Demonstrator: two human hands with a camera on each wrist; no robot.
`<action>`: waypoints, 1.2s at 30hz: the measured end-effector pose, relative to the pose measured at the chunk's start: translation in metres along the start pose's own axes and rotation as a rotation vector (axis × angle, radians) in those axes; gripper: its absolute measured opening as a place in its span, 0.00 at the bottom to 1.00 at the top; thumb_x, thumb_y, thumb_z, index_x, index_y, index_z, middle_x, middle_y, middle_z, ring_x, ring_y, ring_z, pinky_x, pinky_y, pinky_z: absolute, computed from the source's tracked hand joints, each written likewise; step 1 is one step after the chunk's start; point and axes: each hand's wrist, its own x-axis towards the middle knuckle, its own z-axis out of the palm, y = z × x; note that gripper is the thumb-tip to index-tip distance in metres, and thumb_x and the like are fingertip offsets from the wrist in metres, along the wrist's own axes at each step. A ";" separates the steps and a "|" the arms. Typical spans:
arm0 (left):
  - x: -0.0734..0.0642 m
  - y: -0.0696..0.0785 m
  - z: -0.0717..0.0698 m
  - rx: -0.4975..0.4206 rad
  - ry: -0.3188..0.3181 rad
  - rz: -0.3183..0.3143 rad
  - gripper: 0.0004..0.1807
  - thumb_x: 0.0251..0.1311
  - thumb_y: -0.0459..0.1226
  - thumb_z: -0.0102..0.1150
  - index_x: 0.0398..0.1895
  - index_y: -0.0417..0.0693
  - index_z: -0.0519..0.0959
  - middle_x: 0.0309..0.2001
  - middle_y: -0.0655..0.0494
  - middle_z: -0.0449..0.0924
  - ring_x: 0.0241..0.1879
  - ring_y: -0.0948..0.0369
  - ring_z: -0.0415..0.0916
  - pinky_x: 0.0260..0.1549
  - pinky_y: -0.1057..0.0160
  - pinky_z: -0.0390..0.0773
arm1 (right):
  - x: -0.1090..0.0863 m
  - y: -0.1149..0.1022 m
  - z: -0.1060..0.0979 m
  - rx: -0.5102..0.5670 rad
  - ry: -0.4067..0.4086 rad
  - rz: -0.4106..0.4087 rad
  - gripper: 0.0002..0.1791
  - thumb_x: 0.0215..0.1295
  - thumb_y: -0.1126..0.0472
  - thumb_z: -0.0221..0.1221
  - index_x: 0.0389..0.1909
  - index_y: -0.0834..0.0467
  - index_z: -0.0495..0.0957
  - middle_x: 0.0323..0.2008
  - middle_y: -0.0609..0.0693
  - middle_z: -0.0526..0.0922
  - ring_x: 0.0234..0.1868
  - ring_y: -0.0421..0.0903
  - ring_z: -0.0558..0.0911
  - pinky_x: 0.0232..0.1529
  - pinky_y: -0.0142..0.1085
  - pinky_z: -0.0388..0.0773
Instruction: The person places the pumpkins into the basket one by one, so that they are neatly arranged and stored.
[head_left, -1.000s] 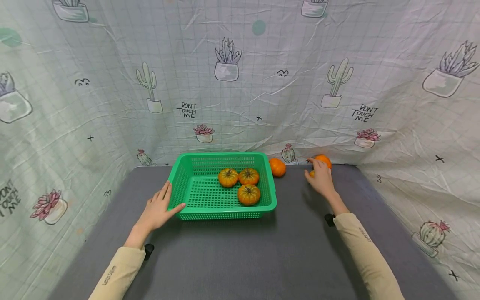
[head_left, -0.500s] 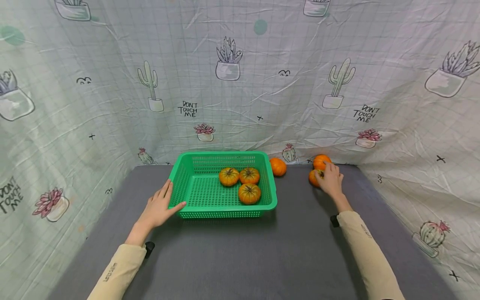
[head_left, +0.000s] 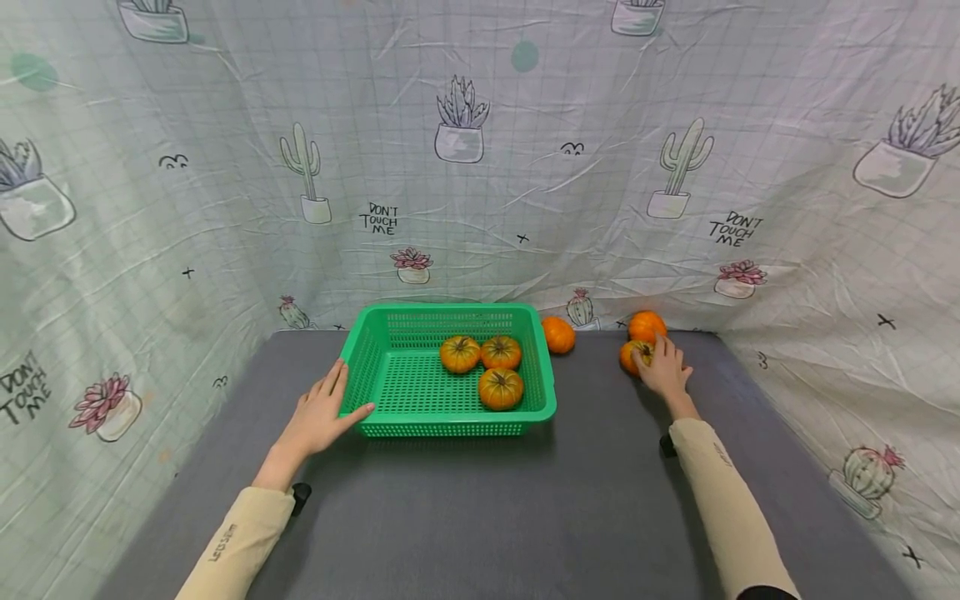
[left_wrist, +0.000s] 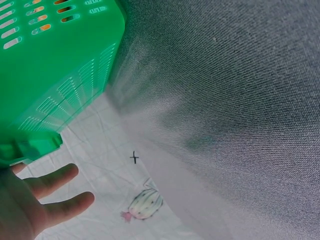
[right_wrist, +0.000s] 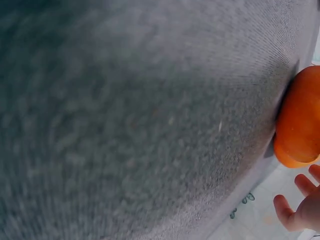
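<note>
In the head view a green plastic basket point(head_left: 450, 429) holds three small ribbed pumpkins: a left one point(head_left: 460, 355), a back right one point(head_left: 501, 353) and a front one point(head_left: 501, 389). My left hand point(head_left: 322, 417) rests at the basket's front left corner, fingers straight along its side, thumb by the front rim. At the back right, my right hand point(head_left: 665, 371) is at the right side of a pumpkin point(head_left: 628, 357), thumb over its front. In the right wrist view several fingers point(right_wrist: 285, 212) stand loosely bent, apart from the orange pumpkin surface point(right_wrist: 300, 115).
Another pumpkin point(head_left: 647, 326) lies right behind the one by my right hand. One more pumpkin point(head_left: 558, 335) sits just outside the basket's right wall. A cactus-printed cloth point(head_left: 480, 217) hangs behind the dark grey table point(head_left: 480, 517).
My right hand has moved right from in front of the two far pumpkins to the nearer one's right side, uncovering them. The left hand and basket stay put.
</note>
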 end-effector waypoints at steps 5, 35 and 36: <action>0.000 0.001 0.000 0.005 0.003 0.001 0.51 0.56 0.64 0.39 0.69 0.38 0.39 0.70 0.41 0.36 0.64 0.36 0.47 0.53 0.32 0.51 | 0.000 0.000 0.003 -0.014 -0.050 0.051 0.43 0.64 0.38 0.39 0.68 0.63 0.37 0.65 0.69 0.42 0.64 0.69 0.43 0.52 0.69 0.40; 0.000 -0.001 0.000 0.008 0.000 0.004 0.51 0.56 0.64 0.39 0.69 0.38 0.38 0.70 0.41 0.36 0.64 0.37 0.47 0.53 0.32 0.52 | 0.000 0.004 0.005 -0.076 -0.022 -0.008 0.46 0.59 0.40 0.52 0.60 0.74 0.49 0.53 0.75 0.54 0.55 0.72 0.50 0.45 0.67 0.47; 0.000 -0.001 0.000 0.007 0.000 0.004 0.51 0.56 0.64 0.39 0.69 0.38 0.38 0.70 0.41 0.35 0.64 0.37 0.46 0.53 0.33 0.51 | 0.000 0.004 0.005 -0.083 -0.016 -0.010 0.45 0.59 0.40 0.52 0.59 0.75 0.50 0.52 0.75 0.54 0.54 0.72 0.50 0.45 0.66 0.48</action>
